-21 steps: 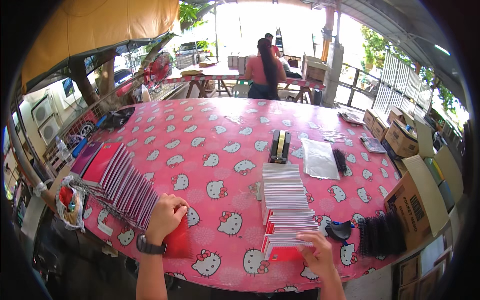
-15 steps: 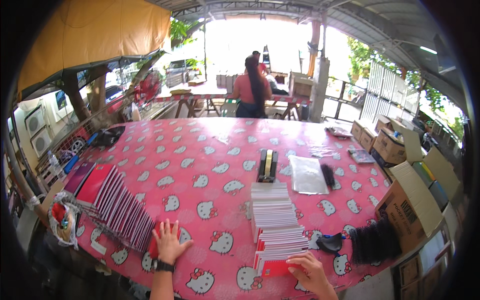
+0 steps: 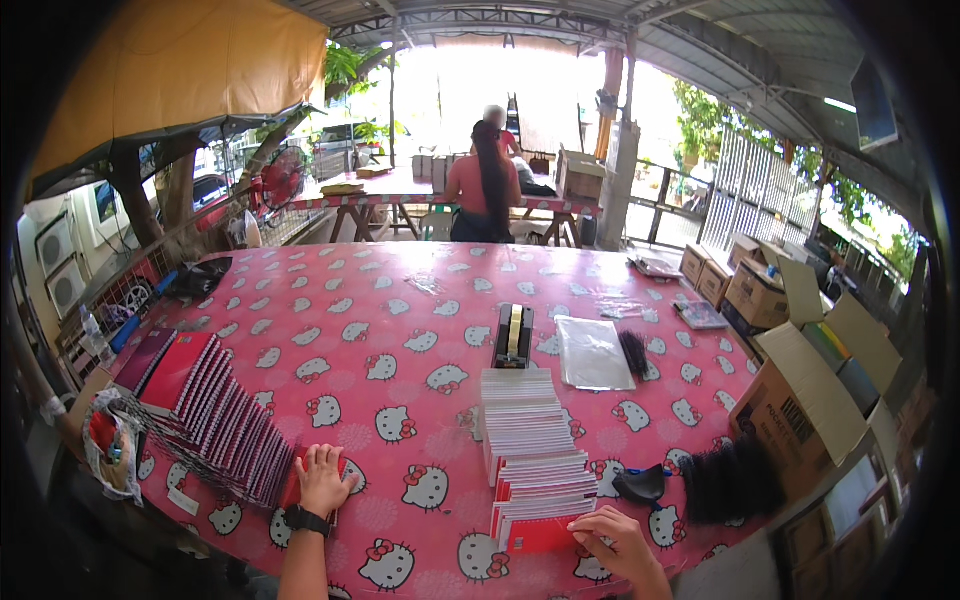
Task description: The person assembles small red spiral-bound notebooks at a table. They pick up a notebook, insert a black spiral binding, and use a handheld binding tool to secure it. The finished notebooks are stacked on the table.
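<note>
My left hand (image 3: 322, 482) lies with fingers stretched out on a red notebook (image 3: 290, 490), at the near end of a leaning row of red spiral-bound notebooks (image 3: 222, 410). A dark watch is on that wrist. On the right, my right hand (image 3: 618, 540) has its fingers bent, with thumb and forefinger at the top right corner of a red-covered notebook (image 3: 538, 535). That notebook is the nearest in a long overlapping row of white-edged notebooks or page blocks (image 3: 528, 425). Its grip is partly hidden by the fingers.
A pink patterned cloth covers the table (image 3: 390, 540). Beyond the right row stand a tape dispenser (image 3: 514, 336) and clear plastic sleeves (image 3: 595, 353). Black spiral coils (image 3: 735, 480), a black object (image 3: 640, 486) and an open carton (image 3: 800, 410) are at right. A person (image 3: 484, 185) stands at a farther table.
The whole view has shifted slightly left across the scene. My left hand's fingers are closer together. My right hand stays at the corner of the red notebook.
</note>
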The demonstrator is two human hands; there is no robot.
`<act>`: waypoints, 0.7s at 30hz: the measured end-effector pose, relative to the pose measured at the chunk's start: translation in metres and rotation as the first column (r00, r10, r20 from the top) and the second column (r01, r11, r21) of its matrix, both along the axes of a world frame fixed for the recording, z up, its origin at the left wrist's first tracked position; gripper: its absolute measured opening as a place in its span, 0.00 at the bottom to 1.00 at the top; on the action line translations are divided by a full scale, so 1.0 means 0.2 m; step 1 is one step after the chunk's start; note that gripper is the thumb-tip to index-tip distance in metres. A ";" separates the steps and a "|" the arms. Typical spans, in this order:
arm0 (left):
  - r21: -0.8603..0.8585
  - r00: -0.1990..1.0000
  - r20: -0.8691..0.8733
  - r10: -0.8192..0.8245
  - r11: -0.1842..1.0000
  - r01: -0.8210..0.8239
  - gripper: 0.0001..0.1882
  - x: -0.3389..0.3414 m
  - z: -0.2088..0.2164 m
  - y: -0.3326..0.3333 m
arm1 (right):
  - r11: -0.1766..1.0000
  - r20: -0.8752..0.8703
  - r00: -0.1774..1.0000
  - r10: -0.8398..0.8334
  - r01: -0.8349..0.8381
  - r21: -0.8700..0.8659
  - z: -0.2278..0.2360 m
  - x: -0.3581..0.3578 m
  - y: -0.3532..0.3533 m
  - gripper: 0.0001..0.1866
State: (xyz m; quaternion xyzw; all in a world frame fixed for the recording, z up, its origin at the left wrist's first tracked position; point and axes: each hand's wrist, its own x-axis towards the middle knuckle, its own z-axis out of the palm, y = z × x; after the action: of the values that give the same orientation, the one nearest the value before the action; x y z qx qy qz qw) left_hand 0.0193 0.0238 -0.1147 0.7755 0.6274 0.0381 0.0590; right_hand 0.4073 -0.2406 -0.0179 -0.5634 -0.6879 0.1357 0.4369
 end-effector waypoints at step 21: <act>0.297 0.469 0.844 -0.260 0.955 -0.005 0.39 0.98 -0.13 0.18 | 0.961 -0.224 0.935 -0.277 0.275 -0.037 -0.34 0.54 0.33 0.06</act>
State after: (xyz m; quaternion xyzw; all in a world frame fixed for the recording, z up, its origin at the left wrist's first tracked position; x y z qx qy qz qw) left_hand 0.2158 0.0605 -0.1412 0.6922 0.4381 0.5048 0.2721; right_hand 0.5149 -0.1749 -0.0854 -0.6364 -0.5473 0.1383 0.5257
